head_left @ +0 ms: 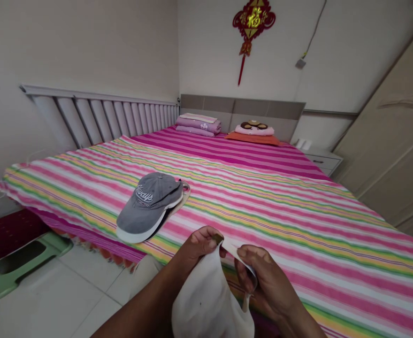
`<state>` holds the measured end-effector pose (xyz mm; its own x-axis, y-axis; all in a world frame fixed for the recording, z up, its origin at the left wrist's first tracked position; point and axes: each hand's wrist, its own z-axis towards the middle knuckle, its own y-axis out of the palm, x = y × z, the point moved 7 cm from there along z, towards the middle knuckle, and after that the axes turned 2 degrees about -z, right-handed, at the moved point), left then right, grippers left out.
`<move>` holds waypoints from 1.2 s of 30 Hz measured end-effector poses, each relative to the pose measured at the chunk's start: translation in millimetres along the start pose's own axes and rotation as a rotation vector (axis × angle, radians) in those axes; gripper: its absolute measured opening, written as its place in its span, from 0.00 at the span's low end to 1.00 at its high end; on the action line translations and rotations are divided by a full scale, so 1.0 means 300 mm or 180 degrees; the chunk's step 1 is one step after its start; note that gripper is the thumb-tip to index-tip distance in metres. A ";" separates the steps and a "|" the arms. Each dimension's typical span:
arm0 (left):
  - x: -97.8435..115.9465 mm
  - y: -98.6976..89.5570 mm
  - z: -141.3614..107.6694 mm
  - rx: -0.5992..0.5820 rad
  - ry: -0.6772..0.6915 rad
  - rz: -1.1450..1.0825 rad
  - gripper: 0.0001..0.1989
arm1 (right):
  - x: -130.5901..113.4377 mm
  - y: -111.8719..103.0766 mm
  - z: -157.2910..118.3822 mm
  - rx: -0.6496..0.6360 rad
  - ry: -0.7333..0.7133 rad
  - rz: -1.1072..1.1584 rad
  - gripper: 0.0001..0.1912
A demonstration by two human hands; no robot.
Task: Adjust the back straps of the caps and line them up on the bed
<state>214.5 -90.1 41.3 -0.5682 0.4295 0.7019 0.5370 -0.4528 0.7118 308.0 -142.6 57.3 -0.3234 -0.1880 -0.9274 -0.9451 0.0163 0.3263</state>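
A white cap [206, 295] is held at the bottom middle, its back strap [230, 249] stretched between both hands. My left hand [202, 246] pinches the strap's left end at a small brownish clasp. Fingers of my right hand [257, 272] are closed round the strap's other end. Farther left on the striped bedspread lies a grey cap [153, 199] with white lettering and a white brim edge, on top of other headwear of which a dark brim and a beige part show.
The bed [248, 197] fills the middle, with folded purple bedding [197, 126] and a pink pillow [255, 130] by the headboard [256, 110]. A green stool [26, 263] stands on the floor at left. A white nightstand [321, 160] is at right.
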 end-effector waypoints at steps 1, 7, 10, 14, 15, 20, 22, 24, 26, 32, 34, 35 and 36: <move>0.000 0.000 0.001 -0.0006 0.0012 -0.0019 0.14 | 0.001 0.002 0.002 -0.0006 0.0013 0.0001 0.16; -0.001 0.000 0.000 -0.0071 0.0017 0.0059 0.13 | 0.004 0.012 0.007 -0.0015 0.0046 0.0010 0.15; -0.002 0.000 0.000 -0.0092 0.0014 0.0101 0.13 | 0.007 0.014 0.009 -0.0016 0.0045 0.0066 0.15; 0.004 -0.004 0.001 -0.0030 0.0055 0.0167 0.14 | 0.007 0.014 0.008 -0.0055 0.0007 0.0020 0.16; 0.005 -0.002 0.000 -0.0033 0.0055 0.0179 0.14 | 0.005 0.015 0.007 -0.0089 -0.0014 -0.0014 0.16; 0.018 0.014 -0.007 -0.0134 0.0090 0.0279 0.14 | 0.001 0.024 0.007 -0.0237 -0.0063 -0.0148 0.16; 0.020 0.021 -0.009 -0.0174 0.0098 0.0345 0.13 | 0.005 0.023 0.013 -0.0226 -0.0080 -0.0198 0.16; 0.020 0.029 -0.009 -0.0240 0.0086 0.0434 0.13 | 0.009 0.024 0.019 -0.0229 -0.0093 -0.0239 0.16; 0.018 0.037 -0.009 -0.0321 0.0070 0.0552 0.12 | 0.011 0.025 0.021 -0.0244 -0.0099 -0.0283 0.16; 0.036 0.039 -0.005 -0.0413 0.0345 0.0718 0.11 | -0.006 0.026 0.011 -0.0388 -0.0105 -0.0321 0.16; 0.040 0.036 -0.005 -0.0409 0.0393 0.0756 0.11 | 0.002 0.017 0.010 -0.0358 -0.0031 -0.0379 0.15; 0.038 0.035 -0.005 -0.0390 0.0373 0.0804 0.11 | 0.008 0.012 0.010 -0.0347 0.0000 -0.0354 0.14; 0.034 0.034 -0.006 -0.0373 0.0320 0.0884 0.11 | 0.014 0.010 0.010 -0.0358 0.0011 -0.0298 0.14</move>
<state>213.2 -91.6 55.7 -0.4718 0.1999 0.8587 0.6081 -0.6314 0.4812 303.6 -140.3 53.8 -0.2336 -0.1871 -0.9542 -0.9600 -0.1118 0.2569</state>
